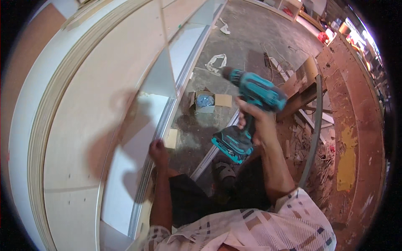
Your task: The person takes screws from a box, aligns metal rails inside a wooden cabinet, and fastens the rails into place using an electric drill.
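My right hand (263, 124) is wrapped round the grip of a teal and black cordless drill (260, 91). The drill is raised, its chuck pointing to the far left and its battery hanging low towards me. My left hand (159, 152) is closed, the fingers curled together beside the grooved metal track (144, 175) on the cabinet's front edge. Whatever it may hold is too small or hidden to make out. The long wooden cabinet (157, 79) lies along my left, with white inner panels and a divider.
On the floor ahead sits an open cardboard box (205, 102) with a blue plastic bag inside. A long metal strip (213, 150) lies by my shoe (226, 171). At the right stands a worn brown wooden bench (351, 125), with wood scraps (320, 163) beneath. Cables (276, 62) trail farther off.
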### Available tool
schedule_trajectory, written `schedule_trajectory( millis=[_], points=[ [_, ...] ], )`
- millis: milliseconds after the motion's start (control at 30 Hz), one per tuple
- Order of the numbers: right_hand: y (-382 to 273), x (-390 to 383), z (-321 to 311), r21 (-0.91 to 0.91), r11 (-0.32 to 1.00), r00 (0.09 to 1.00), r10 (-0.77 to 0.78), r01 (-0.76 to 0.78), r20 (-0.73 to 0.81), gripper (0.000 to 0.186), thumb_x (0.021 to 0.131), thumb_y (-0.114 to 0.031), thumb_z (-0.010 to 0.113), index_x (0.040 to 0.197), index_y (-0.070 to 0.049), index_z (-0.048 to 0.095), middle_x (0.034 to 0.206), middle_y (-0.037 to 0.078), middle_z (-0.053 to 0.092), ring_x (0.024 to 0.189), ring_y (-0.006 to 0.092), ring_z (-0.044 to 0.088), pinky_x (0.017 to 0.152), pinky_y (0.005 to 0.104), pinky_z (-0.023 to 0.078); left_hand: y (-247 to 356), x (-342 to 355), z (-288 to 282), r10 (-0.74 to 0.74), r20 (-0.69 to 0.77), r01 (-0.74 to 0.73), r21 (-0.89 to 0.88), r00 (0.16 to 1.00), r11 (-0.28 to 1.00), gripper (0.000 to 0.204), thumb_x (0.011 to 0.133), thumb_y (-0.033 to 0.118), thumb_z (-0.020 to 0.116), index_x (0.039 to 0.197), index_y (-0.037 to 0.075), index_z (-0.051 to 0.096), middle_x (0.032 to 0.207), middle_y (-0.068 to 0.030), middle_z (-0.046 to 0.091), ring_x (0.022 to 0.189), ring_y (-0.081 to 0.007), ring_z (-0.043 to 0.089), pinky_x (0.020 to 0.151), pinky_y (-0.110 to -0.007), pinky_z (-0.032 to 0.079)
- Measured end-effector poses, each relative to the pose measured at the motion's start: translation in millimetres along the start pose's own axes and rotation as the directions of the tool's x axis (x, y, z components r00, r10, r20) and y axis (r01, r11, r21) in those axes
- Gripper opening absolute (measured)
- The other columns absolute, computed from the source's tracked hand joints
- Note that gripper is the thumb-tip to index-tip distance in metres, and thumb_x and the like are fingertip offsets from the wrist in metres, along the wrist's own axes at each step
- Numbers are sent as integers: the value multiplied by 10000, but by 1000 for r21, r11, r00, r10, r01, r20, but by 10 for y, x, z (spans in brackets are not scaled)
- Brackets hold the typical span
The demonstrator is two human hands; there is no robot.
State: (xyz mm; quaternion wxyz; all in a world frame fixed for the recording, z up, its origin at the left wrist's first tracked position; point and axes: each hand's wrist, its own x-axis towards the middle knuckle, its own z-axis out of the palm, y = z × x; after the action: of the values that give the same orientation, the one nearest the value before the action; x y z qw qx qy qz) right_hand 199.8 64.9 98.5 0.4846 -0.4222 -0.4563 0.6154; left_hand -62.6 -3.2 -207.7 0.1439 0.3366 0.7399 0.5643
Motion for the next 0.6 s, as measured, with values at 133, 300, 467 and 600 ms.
schedule_trajectory(
  millis=[133, 300, 467, 600],
  points=[
    [-77, -43, -405, 116, 991, 986, 80, -64, -143, 319, 851, -166, 698, 1085, 36, 617, 681, 31, 557, 508, 114, 511, 492, 263, 438, 281, 935, 1221, 339, 282, -383, 117, 898, 916, 205, 870, 175, 588, 938, 1, 670, 913, -195, 655, 896, -400, 612, 803, -474, 470],
    [-99, -92, -673, 100, 990, 941, 124, -96, -315, 376, 854, -156, 678, 1149, 59, 589, 692, 46, 550, 528, 129, 519, 508, 277, 446, 230, 1471, 2602, 211, 493, -410, 339, 844, 847, 183, 838, 159, 604, 927, 24, 688, 969, -219, 665, 941, -413, 626, 815, -486, 492],
    [-113, -166, -788, 47, 992, 925, 124, -115, -358, 464, 853, -199, 643, 1198, 94, 538, 688, 55, 540, 514, 144, 503, 504, 288, 444, -80, 1735, 3224, 79, 623, -500, 539, 778, 677, 185, 801, 139, 633, 936, 45, 717, 981, -205, 689, 932, -377, 671, 805, -460, 537],
    [-86, -216, -860, 54, 989, 875, 150, -141, -461, 513, 842, -202, 646, 1232, 103, 511, 677, 63, 539, 489, 145, 494, 488, 295, 453, 76, 1655, 3463, 78, 665, -596, 604, 743, 530, 150, 813, 113, 626, 890, 74, 749, 963, -158, 716, 892, -302, 711, 762, -411, 572]
  ],
)
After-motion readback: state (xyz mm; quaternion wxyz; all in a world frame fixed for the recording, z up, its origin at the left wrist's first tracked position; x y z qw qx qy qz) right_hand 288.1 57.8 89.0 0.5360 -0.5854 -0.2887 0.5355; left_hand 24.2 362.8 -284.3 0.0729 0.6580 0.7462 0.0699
